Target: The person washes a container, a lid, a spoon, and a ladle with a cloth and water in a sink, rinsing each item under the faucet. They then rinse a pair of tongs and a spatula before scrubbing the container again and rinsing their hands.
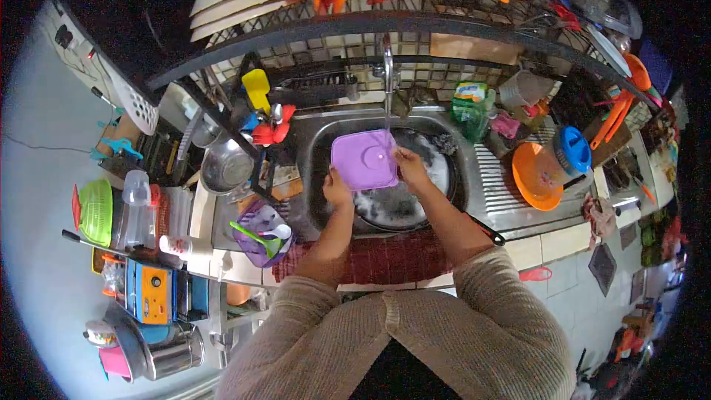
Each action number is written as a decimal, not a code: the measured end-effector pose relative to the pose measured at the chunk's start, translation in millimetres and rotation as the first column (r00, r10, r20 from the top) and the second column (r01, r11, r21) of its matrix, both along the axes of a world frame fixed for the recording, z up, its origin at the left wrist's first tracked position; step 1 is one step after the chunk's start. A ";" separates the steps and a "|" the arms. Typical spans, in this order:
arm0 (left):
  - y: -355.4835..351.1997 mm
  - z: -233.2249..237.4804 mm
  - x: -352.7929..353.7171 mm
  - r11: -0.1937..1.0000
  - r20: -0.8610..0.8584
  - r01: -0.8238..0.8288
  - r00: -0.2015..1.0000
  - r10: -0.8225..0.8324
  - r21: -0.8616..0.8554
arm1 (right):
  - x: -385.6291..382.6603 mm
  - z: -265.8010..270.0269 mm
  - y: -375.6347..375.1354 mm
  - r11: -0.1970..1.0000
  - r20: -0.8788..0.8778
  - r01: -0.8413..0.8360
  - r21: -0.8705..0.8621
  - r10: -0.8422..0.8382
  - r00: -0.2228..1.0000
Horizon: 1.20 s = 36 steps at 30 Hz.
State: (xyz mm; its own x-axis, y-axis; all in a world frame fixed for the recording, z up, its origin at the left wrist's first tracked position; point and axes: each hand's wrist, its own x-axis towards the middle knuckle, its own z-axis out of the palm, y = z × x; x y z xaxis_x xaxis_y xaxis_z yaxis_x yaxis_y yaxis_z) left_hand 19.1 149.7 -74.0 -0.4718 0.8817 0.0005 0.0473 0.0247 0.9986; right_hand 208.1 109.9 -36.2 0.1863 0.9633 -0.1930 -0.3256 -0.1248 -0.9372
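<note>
Both my hands hold a purple plastic lid (349, 154) over the sink (320, 204). My left hand (337, 188) grips its lower left edge, and my right hand (410, 166) has the right edge. Water runs from the faucet (388, 67) onto the lid's upper right part. Beneath the lid, a dark frying pan (400, 211) with white suds lies in the basin, partly covered by the lid and my right arm. A scrubber (446, 144) rests at the pan's upper right rim.
A purple basket (255, 241) with a green-handled utensil stands left of the sink. Right of it are a green soap pouch (470, 111), an orange plate (529, 178) and a blue-lidded pitcher (569, 154). A dish rack (296, 37) with bowls hangs above. A red cloth (385, 261) lines the front edge.
</note>
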 end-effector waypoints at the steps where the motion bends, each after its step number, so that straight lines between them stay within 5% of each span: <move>1: 2.7 -6.0 -3.1 0.999 0.085 -0.036 0.996 0.035 0.012 | -5.2 -4.5 2.4 1.000 0.022 0.006 0.023 -0.006 1.000; 6: 6.7 -4.6 -22.7 0.995 0.364 0.038 0.929 -0.068 0.089 | -14.7 -4.3 5.3 0.992 0.128 -0.091 -0.085 0.102 0.987; 8: 23.9 -19.7 -25.0 0.991 0.449 -0.005 0.892 -0.055 0.133 | -23.6 22.6 -6.0 0.984 -0.121 -0.123 -0.132 0.107 0.987; 12: 23.8 0.5 -14.3 0.998 0.526 0.052 0.848 -0.067 0.043 | -15.9 31.4 -14.5 0.984 -0.321 -0.108 -0.140 0.058 0.945; 14: 18.9 16.5 1.9 0.979 0.773 0.188 0.632 -0.060 -0.077 | -5.2 40.4 -23.1 0.995 -0.382 -0.021 -0.097 -0.018 0.924; 15: 19.4 18.8 10.2 0.978 0.776 0.191 0.628 -0.060 -0.079 | 3.1 37.7 -23.3 0.995 -0.377 -0.018 -0.100 -0.022 0.926; 17: 20.3 29.9 24.3 0.842 0.750 0.467 0.650 -0.119 -0.271 | 18.8 44.7 -23.7 1.000 -0.253 -0.024 0.001 0.023 0.967; 18: 17.0 36.9 26.0 0.762 0.834 0.631 0.494 -0.245 -0.149 | 25.6 51.3 -30.7 0.997 -0.252 0.040 -0.062 -0.054 0.966; 22: 10.1 63.6 54.1 0.724 0.887 0.673 0.417 -0.199 -0.154 | 53.1 62.9 -44.6 0.991 -0.187 0.132 0.035 -0.123 0.975; 25: 15.4 51.3 73.0 0.634 0.887 0.773 0.295 -0.354 -0.004 | 66.6 74.7 -57.3 0.970 -0.231 0.244 -0.021 -0.242 0.942; 31: 17.3 73.6 84.9 0.428 0.933 0.899 0.228 -0.278 -0.092 | 97.9 49.3 -69.2 0.960 -0.212 0.174 0.220 -0.127 0.969; 33: 26.4 74.7 84.5 0.401 0.975 0.912 0.157 -0.156 -0.082 | 99.9 47.8 -74.6 0.914 0.103 0.120 0.387 -0.172 0.980; 34: 24.8 79.9 82.0 0.322 0.923 0.939 0.225 -0.312 -0.120 | 105.4 39.3 -69.6 0.906 0.349 0.054 0.420 -0.216 0.912; 36: 24.8 67.1 80.5 0.383 0.891 0.914 0.280 -0.358 -0.133 | 101.8 47.0 -76.7 0.931 0.374 0.055 0.361 -0.198 0.906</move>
